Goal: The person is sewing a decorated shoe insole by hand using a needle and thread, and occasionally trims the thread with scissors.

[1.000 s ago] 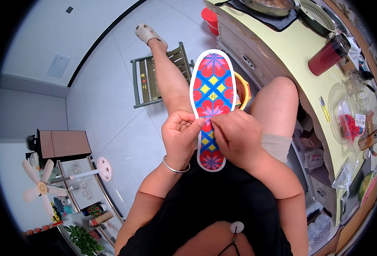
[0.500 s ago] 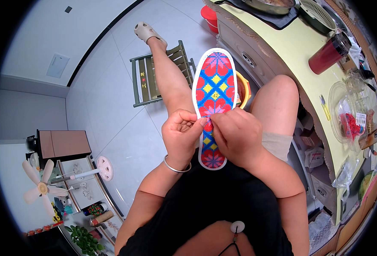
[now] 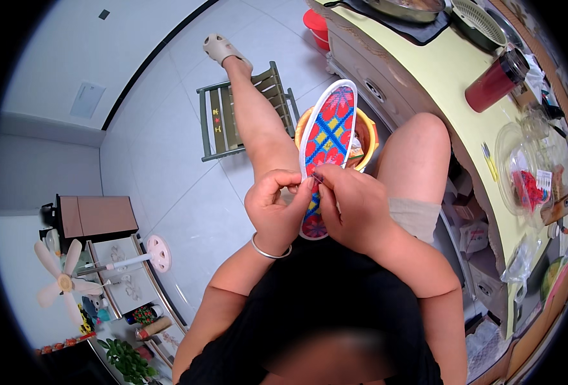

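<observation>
An embroidered shoe insole (image 3: 332, 127) with a white border and a red, blue and yellow flower pattern stands tilted in front of me. My left hand (image 3: 272, 199) is closed, thumb and forefinger pinching the insole's left edge around its middle. Against the insole's face, my right hand (image 3: 358, 200) is closed too, its thumb and forefinger pressed together on a thin, dark sliver that looks like a needle (image 3: 318, 178). The two sets of fingertips almost meet. Both hands hide part of the insole's lower half.
Behind the insole stands a yellow-rimmed bin (image 3: 375, 138) with packaging inside. A folding stool (image 3: 219, 122) lies beyond my left leg. Along the right, a pale yellow counter (image 3: 447, 83) bears a red flask (image 3: 497, 80) and a clear plastic tray (image 3: 508, 192) with red thread.
The insole has turned edgewise and leaned to the right at its top, showing more of the bin. My fingertips stay together at its middle, and the right-hand fingers have shifted slightly.
</observation>
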Demonstrator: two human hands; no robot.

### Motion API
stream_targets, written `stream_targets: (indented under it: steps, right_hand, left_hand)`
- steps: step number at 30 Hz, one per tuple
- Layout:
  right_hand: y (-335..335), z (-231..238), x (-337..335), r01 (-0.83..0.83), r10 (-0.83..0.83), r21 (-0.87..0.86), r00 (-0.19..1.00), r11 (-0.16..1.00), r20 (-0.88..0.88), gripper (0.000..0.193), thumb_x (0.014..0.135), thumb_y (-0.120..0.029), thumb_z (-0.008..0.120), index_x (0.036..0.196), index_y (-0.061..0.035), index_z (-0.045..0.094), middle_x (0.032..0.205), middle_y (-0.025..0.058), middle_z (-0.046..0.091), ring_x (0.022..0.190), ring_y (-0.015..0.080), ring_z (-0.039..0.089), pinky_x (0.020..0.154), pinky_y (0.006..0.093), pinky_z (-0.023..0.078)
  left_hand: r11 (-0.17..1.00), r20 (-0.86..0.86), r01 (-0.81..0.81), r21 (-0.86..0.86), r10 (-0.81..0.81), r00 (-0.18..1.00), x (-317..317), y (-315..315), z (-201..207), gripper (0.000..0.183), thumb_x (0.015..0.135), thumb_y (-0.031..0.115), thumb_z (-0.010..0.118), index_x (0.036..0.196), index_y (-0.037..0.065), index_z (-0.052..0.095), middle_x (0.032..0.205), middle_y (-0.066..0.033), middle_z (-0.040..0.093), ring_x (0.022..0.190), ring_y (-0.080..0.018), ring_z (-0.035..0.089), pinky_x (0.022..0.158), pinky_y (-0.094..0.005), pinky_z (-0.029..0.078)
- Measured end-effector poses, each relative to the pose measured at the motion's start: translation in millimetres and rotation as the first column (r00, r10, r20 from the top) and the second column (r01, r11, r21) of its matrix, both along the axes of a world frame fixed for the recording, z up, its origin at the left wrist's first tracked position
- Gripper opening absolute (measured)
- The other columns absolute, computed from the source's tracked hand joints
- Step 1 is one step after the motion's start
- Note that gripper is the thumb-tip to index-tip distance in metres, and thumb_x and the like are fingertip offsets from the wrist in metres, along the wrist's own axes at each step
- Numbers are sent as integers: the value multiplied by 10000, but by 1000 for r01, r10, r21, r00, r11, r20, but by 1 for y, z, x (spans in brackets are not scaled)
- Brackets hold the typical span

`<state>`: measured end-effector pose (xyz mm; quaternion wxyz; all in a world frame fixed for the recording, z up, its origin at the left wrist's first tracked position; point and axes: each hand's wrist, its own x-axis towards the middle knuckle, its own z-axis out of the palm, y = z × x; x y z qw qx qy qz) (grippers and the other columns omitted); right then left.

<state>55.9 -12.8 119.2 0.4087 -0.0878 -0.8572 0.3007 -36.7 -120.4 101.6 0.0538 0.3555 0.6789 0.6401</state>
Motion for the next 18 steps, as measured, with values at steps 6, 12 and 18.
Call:
stream_targets:
  steps: [6, 12, 18]
  right_hand:
    - [8, 3, 4, 37, -43, -68, 996, 997, -81, 250, 758, -52, 671, 990, -27, 583, 835, 119, 612, 739, 258, 596, 644, 317, 480]
    - [34, -1, 16, -262, 24, -888, 962, 378, -273, 60, 877, -45, 608, 876, 1, 648, 988, 47, 623, 887, 119, 572, 776, 247, 455]
    - [0, -13, 7, -321, -14, -898, 943, -302, -332, 225, 876, -58, 603, 1088, 19, 588, 1010, 118, 644, 841, 149, 649, 707, 299, 565]
  left_hand:
    - [999, 275, 39, 31, -46, 960, 1, -4, 2, 114, 795, -65, 668, 883, -54, 597, 875, -80, 637, 771, -104, 579, 713, -217, 477]
    - [876, 655, 208, 434, -466, 594, -12, -7, 9, 118, 874, -16, 593, 982, -56, 568, 964, -119, 643, 881, -151, 615, 844, -278, 500]
    - [867, 732, 289, 406, -498, 464, -5, 0, 5, 103, 881, -14, 573, 978, -49, 572, 1002, -119, 647, 900, -139, 619, 838, -270, 500]
